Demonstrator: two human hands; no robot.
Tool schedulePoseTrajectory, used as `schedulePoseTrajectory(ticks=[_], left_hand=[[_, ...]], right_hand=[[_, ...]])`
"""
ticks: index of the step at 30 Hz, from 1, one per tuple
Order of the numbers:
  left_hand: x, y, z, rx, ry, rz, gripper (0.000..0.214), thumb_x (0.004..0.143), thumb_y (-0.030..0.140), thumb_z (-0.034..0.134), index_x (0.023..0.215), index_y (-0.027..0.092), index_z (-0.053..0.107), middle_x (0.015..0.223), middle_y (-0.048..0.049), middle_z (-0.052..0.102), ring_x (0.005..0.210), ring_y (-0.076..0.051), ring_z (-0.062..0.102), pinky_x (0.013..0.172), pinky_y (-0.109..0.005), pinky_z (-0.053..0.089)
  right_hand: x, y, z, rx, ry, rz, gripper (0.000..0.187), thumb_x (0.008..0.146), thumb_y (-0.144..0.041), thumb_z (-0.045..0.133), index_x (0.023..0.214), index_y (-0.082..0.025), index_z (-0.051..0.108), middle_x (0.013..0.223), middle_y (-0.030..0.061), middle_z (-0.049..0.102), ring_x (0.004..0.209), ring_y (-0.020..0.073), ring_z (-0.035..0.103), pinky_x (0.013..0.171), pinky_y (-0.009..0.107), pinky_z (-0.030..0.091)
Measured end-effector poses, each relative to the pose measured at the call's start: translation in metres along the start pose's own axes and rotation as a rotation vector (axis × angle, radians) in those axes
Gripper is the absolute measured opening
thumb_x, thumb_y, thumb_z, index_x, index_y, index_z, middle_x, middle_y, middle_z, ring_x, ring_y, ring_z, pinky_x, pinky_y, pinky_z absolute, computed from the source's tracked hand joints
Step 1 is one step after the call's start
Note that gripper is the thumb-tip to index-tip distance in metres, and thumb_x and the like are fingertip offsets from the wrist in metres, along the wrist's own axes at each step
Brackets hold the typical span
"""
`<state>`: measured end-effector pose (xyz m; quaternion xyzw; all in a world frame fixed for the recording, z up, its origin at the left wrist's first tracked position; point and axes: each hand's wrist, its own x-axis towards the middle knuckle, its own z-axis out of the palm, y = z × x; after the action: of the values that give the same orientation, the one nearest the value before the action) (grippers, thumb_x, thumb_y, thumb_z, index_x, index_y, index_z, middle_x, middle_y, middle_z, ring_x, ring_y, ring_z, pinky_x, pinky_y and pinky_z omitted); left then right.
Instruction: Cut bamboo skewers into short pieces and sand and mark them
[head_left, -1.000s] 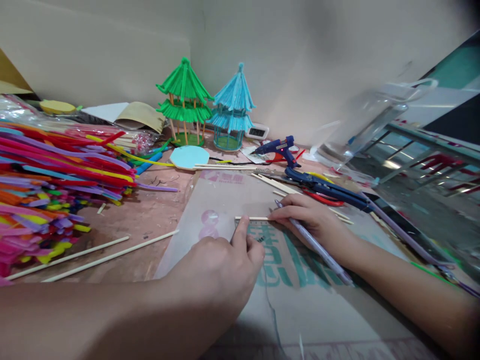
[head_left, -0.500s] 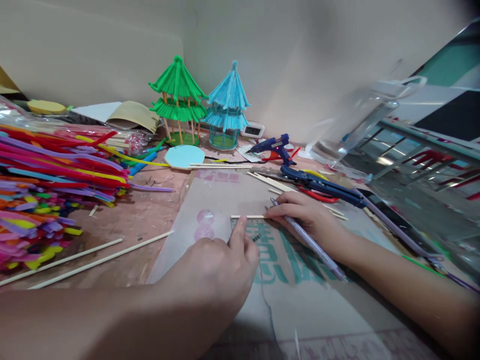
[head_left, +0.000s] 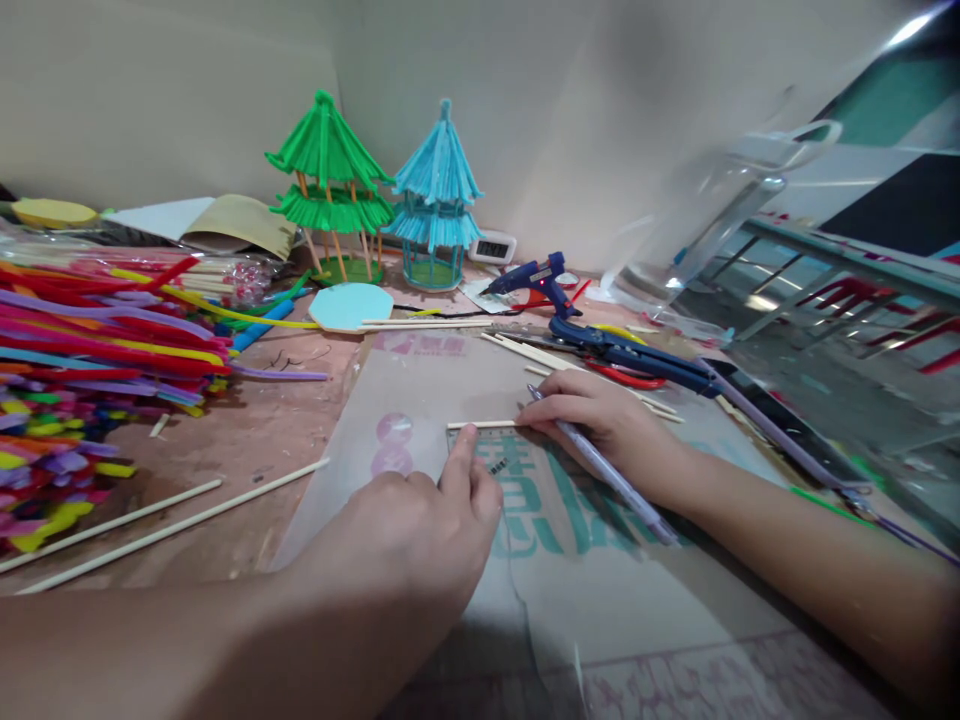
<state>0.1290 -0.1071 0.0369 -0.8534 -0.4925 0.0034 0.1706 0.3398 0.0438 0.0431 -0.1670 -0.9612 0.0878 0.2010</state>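
Observation:
A thin pale wooden stick point(head_left: 493, 424) lies along the edge of a clear ruler point(head_left: 498, 464) on the work surface. My left hand point(head_left: 427, 525) presses its index fingertip on the ruler beside the stick, the other fingers curled; its thumb is hidden. A purple pen point(head_left: 600, 466) slants through the closed fingers of my right hand point(head_left: 604, 425). The fingertips of that hand also touch the stick's right part, whose far end they hide. Under both hands lies a printed board with a clear covering point(head_left: 645, 610).
Pipe cleaners point(head_left: 97, 370) heap at the left, near two loose sticks point(head_left: 172, 525). Behind stand green point(head_left: 330, 190) and blue point(head_left: 439, 195) pavilion models, a light-blue octagon point(head_left: 351, 305) and a glue gun point(head_left: 536, 278). Dark-blue-handled pliers point(head_left: 637, 358) and more sticks point(head_left: 559, 357) lie beyond my right hand.
The whole view has shifted slightly, so everything appears a little further left and higher. Both hands keep their places on the stick and ruler.

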Motion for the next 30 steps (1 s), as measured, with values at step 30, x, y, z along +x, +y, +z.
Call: schedulePoseTrajectory(ticks=[30], left_hand=[[0.007, -0.007, -0.001, -0.104, -0.344, -0.092, 0.056, 0.085, 0.006, 0.045, 0.136, 0.026, 0.059, 0.159, -0.0196, 0.035, 0.062, -0.025, 0.074, 0.057, -0.042, 0.060]], right_hand=[[-0.003, 0.003, -0.002, 0.021, -0.045, -0.005, 0.016, 0.095, -0.016, 0.059, 0.103, -0.018, 0.073, 0.093, 0.0069, 0.064, 0.087, 0.0197, 0.059, 0.075, 0.029, 0.045]])
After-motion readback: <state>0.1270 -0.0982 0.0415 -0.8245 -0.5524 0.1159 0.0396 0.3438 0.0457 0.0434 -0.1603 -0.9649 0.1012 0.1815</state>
